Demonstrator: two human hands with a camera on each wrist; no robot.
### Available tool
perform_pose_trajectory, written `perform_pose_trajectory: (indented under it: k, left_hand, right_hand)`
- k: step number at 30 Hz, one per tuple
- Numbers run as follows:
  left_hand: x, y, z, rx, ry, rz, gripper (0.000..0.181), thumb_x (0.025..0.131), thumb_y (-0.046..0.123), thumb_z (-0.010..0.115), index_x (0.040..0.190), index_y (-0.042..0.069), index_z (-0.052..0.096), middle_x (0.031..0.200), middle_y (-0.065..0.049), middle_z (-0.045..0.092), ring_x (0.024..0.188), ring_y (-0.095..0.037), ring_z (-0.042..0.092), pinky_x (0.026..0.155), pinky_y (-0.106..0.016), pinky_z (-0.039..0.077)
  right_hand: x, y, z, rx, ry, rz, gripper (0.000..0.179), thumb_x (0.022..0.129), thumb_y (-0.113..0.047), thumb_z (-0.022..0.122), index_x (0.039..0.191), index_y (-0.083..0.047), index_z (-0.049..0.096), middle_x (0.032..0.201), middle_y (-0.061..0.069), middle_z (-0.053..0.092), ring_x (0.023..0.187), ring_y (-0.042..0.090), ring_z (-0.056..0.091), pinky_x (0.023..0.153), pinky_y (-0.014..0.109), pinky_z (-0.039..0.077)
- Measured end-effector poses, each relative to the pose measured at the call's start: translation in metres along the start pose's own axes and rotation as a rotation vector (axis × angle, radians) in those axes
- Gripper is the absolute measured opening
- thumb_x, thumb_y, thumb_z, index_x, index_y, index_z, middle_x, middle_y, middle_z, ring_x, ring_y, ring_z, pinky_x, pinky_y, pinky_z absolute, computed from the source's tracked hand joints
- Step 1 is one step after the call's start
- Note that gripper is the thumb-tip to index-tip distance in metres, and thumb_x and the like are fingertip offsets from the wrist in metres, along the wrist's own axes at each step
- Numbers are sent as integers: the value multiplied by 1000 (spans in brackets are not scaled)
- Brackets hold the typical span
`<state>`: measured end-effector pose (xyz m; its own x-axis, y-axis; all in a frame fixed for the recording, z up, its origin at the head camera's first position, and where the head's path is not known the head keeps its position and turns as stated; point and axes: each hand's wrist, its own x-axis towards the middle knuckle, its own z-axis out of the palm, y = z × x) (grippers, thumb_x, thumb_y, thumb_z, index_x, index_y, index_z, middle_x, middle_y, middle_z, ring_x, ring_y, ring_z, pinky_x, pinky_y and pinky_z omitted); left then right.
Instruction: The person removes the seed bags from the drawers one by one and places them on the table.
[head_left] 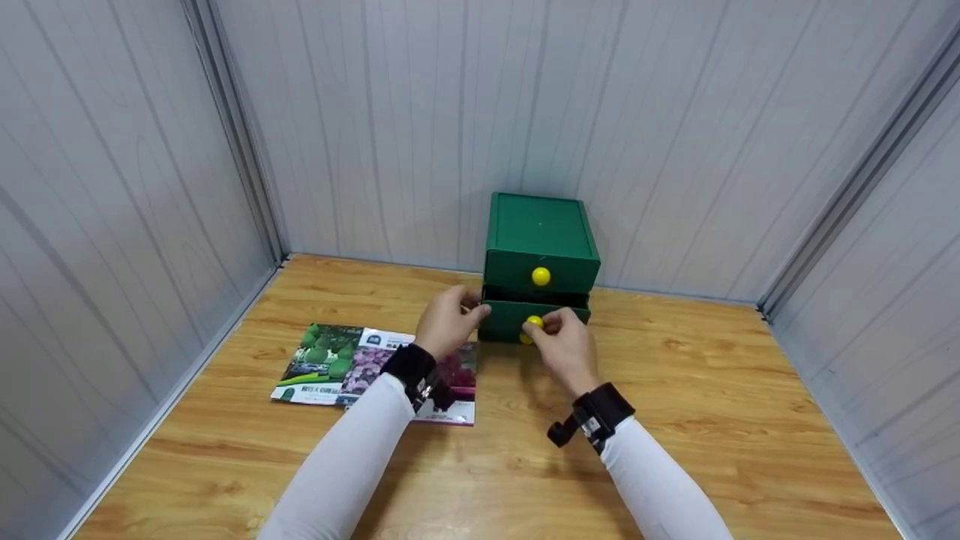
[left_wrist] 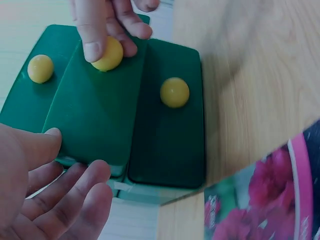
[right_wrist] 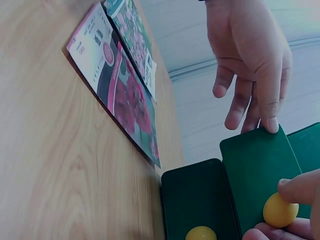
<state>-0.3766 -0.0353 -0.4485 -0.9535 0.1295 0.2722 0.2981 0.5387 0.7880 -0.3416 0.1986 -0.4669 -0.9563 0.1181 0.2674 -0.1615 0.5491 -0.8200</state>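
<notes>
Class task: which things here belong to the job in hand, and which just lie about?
Part of the job:
green drawer unit
middle drawer, partly out
its yellow knob, pinched by right hand
left hand, touching that drawer

Lying about, it seems, untouched:
green-fruit packet
flower packets

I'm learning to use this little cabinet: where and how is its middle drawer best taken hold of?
Likely by its round yellow knob, from the front, pinched between thumb and fingers: it stands out from the flat face of the middle drawer, and the right hand holds it so.
</notes>
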Motion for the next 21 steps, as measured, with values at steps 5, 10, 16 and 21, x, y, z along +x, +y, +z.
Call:
perform_pose_trajectory:
  k: [5, 10, 16, 21]
  left_hand:
    - [-13, -5, 3, -116, 12, -8, 23, 109, 27, 76, 123, 8, 76, 110, -6, 76, 94, -21, 72, 78, -37, 64]
    - [-26, -6, 6, -258, 22, -6, 26, 110, 27, 75, 126, 7, 76, 108, -7, 75, 96, -33, 75, 74, -36, 64]
    - [-40, -9, 9, -297, 53, 12, 25, 109, 27, 76, 125, 7, 77, 108, -6, 75, 94, -32, 73, 71, -35, 62]
    - [-48, -8, 9, -272, 73, 45, 25, 108, 25, 78, 123, 6, 78, 108, -5, 76, 91, -25, 71, 73, -35, 61]
  right_hand:
    - [-11, 1, -1, 5, 19, -23, 32, 102, -35, 84, 115, -8, 70, 105, 9, 72, 91, 24, 69, 78, 38, 60]
    - [-23, 1, -1, 25, 33, -29, 31, 102, -33, 85, 115, -9, 70, 105, 9, 72, 91, 24, 69, 78, 39, 58]
    - [-37, 0, -2, 41, 27, -27, 30, 103, -33, 84, 116, -10, 70, 105, 8, 72, 92, 24, 67, 78, 38, 58]
    - [-44, 0, -5, 15, 32, -45, 29, 102, -32, 85, 114, -9, 71, 104, 7, 73, 91, 23, 69, 77, 37, 59]
